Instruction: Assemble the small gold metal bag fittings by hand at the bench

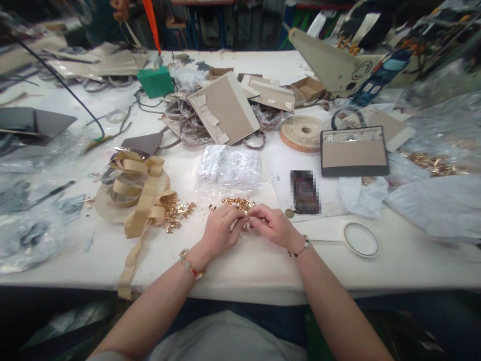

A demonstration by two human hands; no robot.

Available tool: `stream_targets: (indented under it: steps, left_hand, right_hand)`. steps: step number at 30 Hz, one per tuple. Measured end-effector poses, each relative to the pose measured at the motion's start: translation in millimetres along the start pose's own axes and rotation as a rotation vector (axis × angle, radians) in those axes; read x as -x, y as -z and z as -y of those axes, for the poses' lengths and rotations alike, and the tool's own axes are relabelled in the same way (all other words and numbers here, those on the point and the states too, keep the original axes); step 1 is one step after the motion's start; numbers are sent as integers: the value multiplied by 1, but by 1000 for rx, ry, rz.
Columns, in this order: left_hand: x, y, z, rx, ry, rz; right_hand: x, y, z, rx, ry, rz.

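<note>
My left hand [224,226] and my right hand [275,224] meet above the white table, fingertips pinched together. Whatever they pinch is tiny and mostly covered by the fingers, so I cannot make it out. Just behind the fingers lies a small pile of gold-coloured metal fittings [236,202]. More of these gold fittings [176,214] are scattered to the left, beside a loosely unwound roll of tan tape [145,198]. Beyond my hands sits a clear plastic bag with white contents [229,168].
At right are a roll of white tape [361,239], a blurred-out dark item [305,191], a dark-edged bag piece with handle [354,150] and a strap roll [300,131]. Beige panels [225,110] and a green box [155,81] stand behind. A person's hand [120,9] shows far left.
</note>
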State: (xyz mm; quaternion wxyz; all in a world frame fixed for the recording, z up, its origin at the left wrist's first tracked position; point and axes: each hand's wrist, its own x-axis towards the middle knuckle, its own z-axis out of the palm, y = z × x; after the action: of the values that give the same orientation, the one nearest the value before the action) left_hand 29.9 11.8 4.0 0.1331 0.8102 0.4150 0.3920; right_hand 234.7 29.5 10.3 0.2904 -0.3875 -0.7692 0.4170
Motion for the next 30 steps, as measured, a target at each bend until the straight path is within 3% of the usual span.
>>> stream_targets:
  steps: [8,14,26,28,30]
  left_hand:
    - [1,-1,-3,-54,-59,-9]
    - [2,-3,-3,-83,-44,-3]
    - [7,6,-6,-142,-332,113]
    - [9,9,-7,-157,-346,61]
    - [12,16,-3,-177,-223,-131]
  right_hand:
    - [-3,0,0,71,49,-32]
    - [-3,1,2,72,-3,10]
    - [-6,5,10,-155,-53,91]
    - [-6,5,9,-176,-87,44]
    - [-6,5,7,-230,-138,-19]
